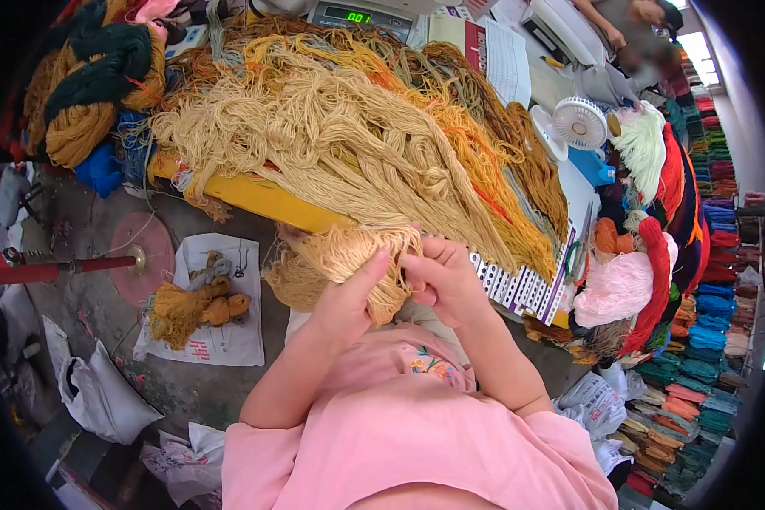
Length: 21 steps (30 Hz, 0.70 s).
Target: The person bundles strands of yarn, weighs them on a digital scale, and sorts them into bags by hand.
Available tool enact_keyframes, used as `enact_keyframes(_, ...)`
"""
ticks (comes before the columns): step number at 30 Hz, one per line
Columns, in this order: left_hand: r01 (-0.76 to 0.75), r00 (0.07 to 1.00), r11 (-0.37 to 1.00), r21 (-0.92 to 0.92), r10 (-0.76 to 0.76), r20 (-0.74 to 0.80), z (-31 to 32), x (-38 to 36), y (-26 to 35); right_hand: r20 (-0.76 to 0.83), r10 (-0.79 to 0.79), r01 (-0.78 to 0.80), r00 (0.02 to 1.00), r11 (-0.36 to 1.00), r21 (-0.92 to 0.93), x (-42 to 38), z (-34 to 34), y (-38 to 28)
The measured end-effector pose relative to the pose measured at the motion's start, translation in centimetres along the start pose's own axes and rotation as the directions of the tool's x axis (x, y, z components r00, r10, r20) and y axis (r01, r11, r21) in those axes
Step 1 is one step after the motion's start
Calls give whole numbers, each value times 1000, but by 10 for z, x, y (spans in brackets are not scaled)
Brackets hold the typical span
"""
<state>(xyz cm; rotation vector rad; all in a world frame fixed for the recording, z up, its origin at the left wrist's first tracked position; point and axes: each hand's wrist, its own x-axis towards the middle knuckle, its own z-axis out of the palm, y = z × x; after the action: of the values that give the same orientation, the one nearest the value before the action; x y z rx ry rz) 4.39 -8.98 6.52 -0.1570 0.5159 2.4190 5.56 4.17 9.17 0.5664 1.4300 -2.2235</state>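
A bundle of pale tan yarn [361,252] is held in front of the chest, close to the table's yellow edge [255,201]. My left hand [354,293] is closed around the bundle's lower left side, thumb on top. At its right side my right hand [444,279] pinches some strands between thumb and fingers. More loose tan yarn [296,276] hangs behind and left of my left hand. Just beyond both hands, a large heap of beige yarn [314,119] covers the table, with orange and golden strands [472,140] along its right side.
A digital scale [361,19] stands at the back. At right are a small white fan [580,123], pink yarn [612,289] and red yarn [652,280]. A white sack with yarn [238,340] lies on the floor at left. Another person [633,25] is at back right.
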Motion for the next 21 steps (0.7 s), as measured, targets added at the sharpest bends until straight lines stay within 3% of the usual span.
enact_keyframes(2, -39, 999, 995, 87, 39, 6, 1, 1, 2, -35, -12, 11, 999, 1000, -23, 0, 6, -1)
enact_keyframes(3, -78, 997, 981, 179, 77, 12, 2, 2, 3, -61, -103, 97, 993, 991, -93, 2, 6, 0)
enact_keyframes(7, -70, 994, 992, 108, 78, -74, -5, 10, 5, -167, -346, 306, 923, 925, -225, 3, 16, -1)
enact_keyframes(8, -77, 995, 994, 81, 82, -59, -6, 11, 8, -148, -335, 302, 930, 930, -208, 3, 14, -4)
enact_keyframes(10, -102, 994, 993, 61, 104, -33, -10, 12, 16, 15, -112, 108, 994, 983, 145, 5, 10, -17)
enact_keyframes(11, -64, 998, 996, -69, 65, 1, -16, 12, 21, 217, -31, -44, 976, 942, 332, 6, 4, -20)
enact_keyframes(13, 12, 1000, 976, -216, -6, 26, -30, 6, 41, 436, 102, -257, 894, 914, 315, 8, 0, -26)
enact_keyframes(15, 31, 973, 840, -542, 98, 208, -69, -6, 65, 291, 127, -141, 948, 990, 27, -2, 7, -58)
enact_keyframes(17, -101, 966, 665, -740, 245, 88, -109, -30, 91, 94, 28, -9, 995, 982, -189, -4, -2, -106)
enact_keyframes(18, -183, 957, 596, -782, 291, -2, -130, -49, 102, -2, -169, 167, 986, 976, -143, -3, 0, -131)
enact_keyframes(19, -321, 941, 602, -731, 291, -173, -170, -72, 108, -145, -263, 252, 954, 964, -87, 3, -12, -157)
enact_keyframes(21, -577, 812, 543, -610, 306, -497, -265, -130, 105, -248, -446, 453, 860, 891, -28, 19, -34, -207)
